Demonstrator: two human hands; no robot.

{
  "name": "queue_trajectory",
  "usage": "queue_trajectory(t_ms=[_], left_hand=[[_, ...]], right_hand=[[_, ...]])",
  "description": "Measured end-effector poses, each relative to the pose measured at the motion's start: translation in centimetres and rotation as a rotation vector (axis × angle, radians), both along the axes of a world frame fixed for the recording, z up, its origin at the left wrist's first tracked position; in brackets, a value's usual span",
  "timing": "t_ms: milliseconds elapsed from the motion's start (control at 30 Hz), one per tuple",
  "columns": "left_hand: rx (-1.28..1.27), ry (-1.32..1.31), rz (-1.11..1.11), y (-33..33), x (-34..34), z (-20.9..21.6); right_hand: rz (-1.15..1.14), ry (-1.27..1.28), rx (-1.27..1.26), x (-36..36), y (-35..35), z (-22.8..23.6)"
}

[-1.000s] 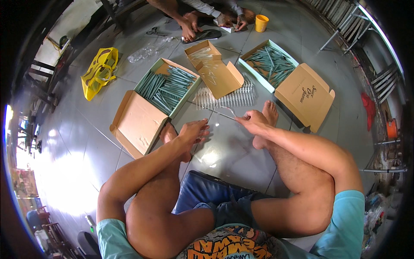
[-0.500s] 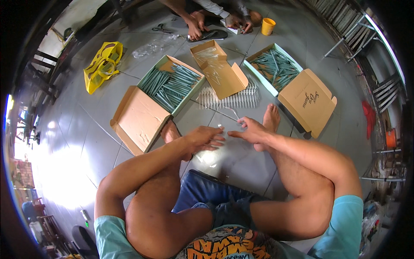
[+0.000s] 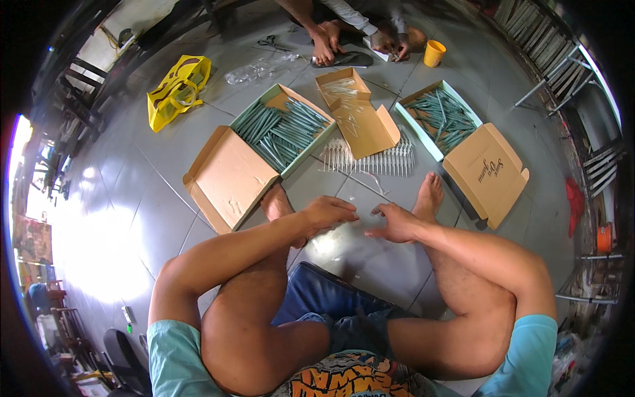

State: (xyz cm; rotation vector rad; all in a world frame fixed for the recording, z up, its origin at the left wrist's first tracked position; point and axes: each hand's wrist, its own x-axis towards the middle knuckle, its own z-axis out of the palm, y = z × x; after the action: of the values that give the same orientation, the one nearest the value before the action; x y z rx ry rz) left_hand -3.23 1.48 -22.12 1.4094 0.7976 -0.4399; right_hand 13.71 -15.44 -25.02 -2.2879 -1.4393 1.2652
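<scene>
My left hand (image 3: pixel 329 213) hovers over the grey floor with its fingers stretched toward the right. Facing it across a small gap, my right hand (image 3: pixel 397 222) has thumb and fingers apart. I can make out nothing in either. Just beyond them a thin pale strip (image 3: pixel 368 181) lies on the tiles. Farther off is a row of clear pointed plastic pieces (image 3: pixel 370 161), partly covered by a small open brown carton (image 3: pixel 366 129) with thin clear pieces in it. An open box (image 3: pixel 305 153) at left and another box (image 3: pixel 417 122) at right hold many slim teal pen-like sticks.
My bare feet and bent legs flank the hands. Box lids (image 3: pixel 228 177) lie folded open on the floor. Behind are a yellow bag (image 3: pixel 175 92), crumpled clear plastic (image 3: pixel 261 68), scissors (image 3: pixel 272 44) and a yellow cup (image 3: pixel 434 54). Another person's hands (image 3: pixel 391 45) work at the far side.
The whole view has shifted, so the boxes and floor sit lower and farther right. My hands have drawn slightly apart from each other.
</scene>
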Motion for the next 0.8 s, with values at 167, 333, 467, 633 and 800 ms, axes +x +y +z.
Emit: queue_trajectory(t_ms=[167,333,467,633,800], left_hand=[[0.069,-0.046,0.043,0.6,0.2,-1.5],[0.311,-0.140,-0.138,0.6,0.4,-3.5],[0.331,-0.189,-0.129,0.7,0.2,-4.1],[0.241,-0.109,-0.227,1.5,1.0,-4.0],[0.471,-0.228,-0.246,0.1,0.3,-5.2]], right_hand=[[0.038,0.006,0.025,-0.1,-0.1,-0.7],[0.019,0.019,-0.016,0.1,-0.3,-0.4],[0.032,0.014,-0.027,0.4,-0.4,-0.7],[0.014,0.056,-0.045,0.7,-0.7,-1.1],[0.062,0.032,-0.013,1.9,-1.3,-3.9]])
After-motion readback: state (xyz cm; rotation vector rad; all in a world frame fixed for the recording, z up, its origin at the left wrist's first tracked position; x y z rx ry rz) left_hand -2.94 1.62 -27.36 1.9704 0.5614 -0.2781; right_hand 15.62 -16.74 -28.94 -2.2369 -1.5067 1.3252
